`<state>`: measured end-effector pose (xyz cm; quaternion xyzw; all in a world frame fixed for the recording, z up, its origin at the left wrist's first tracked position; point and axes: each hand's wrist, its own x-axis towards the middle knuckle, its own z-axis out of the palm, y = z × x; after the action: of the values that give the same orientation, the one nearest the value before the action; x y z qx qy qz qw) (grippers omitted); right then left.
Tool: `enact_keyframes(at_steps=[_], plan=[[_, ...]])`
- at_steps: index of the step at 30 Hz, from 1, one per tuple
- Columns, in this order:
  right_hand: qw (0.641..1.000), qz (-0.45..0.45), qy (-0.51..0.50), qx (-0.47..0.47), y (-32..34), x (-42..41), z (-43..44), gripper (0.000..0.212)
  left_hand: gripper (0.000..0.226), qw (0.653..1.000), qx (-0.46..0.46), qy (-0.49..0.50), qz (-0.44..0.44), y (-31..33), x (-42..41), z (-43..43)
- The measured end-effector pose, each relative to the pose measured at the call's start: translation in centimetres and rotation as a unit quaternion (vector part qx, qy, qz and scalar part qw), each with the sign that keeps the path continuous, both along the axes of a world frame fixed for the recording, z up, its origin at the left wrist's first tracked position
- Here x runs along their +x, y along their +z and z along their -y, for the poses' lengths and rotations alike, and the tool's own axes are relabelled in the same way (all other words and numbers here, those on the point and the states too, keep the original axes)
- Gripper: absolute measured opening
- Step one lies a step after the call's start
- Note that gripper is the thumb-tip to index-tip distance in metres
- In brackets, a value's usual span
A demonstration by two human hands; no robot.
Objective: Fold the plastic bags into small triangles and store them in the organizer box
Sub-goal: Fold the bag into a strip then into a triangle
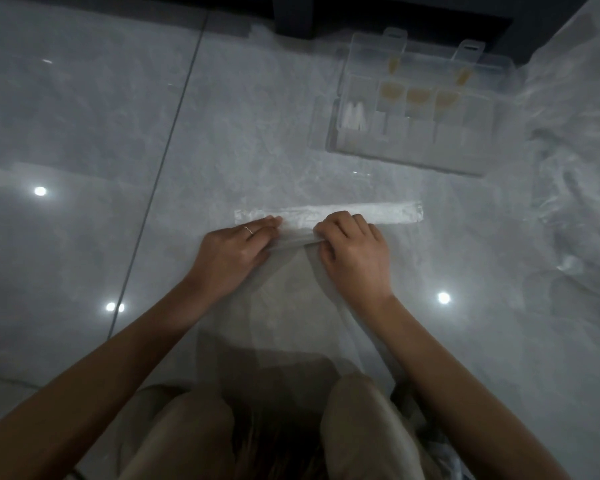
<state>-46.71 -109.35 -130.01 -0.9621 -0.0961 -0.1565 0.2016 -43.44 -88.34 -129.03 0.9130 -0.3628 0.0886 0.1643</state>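
**Mia:** While the person kneels on the shiny grey floor point(84, 116), where is the plastic bag point(291, 299)?

**Ben:** It lies flat on the floor, right in front of the knees point(361, 410). It is see-through. It runs from the knees up to the hands and a bit past them.

**Mia:** What is the white line by the fingers?

**Ben:** That is the far side of the bag, folded into a long strip point(388, 213). It goes from left to right. The fingertips of both hands touch its near edge.

**Mia:** What is the left hand point(238, 247) doing?

**Ben:** Its fingers are straight and close together. They press down flat on the bag, near the left end of the strip. One finger has a thin ring point(248, 230).

**Mia:** And the right hand point(352, 252)?

**Ben:** Its fingers are curled. They pinch a fold of the bag, just beside the left hand. The fold runs between the two hands.

**Mia:** Where is the organizer box point(465, 150)?

**Ben:** Far up on the right, well apart from the hands. It is clear and open. Some yellow folded triangles point(418, 95) sit in its little spaces, and white ones point(354, 117) sit at the left end.

**Mia:** What is the crinkly stuff at the side?

**Ben:** A pile of more clear bags point(575, 133), to the right of the box.
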Motion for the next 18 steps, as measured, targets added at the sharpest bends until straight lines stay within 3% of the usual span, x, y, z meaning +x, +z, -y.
enact_keyframes(at_steps=[4,10,14,18], plan=[[0.999,0.01,0.036,0.009,-0.2,0.0,1.7,0.022,0.026,0.999,-0.021,0.029,-0.024,-0.1,-0.1,0.0],[0.993,-0.016,0.108,0.047,-0.5,0.0,4.5,0.008,0.024,0.993,-0.068,0.057,-0.075,0.2,-0.4,0.2],[0.989,-0.068,0.112,0.062,-0.1,-0.1,5.5,0.046,0.024,0.988,-0.082,0.06,-0.116,0.4,-0.3,-0.2],[0.983,-0.117,0.086,0.115,-0.2,0.2,4.9,0.041,0.025,0.985,-0.08,0.054,-0.145,0.7,0.0,-0.6]])
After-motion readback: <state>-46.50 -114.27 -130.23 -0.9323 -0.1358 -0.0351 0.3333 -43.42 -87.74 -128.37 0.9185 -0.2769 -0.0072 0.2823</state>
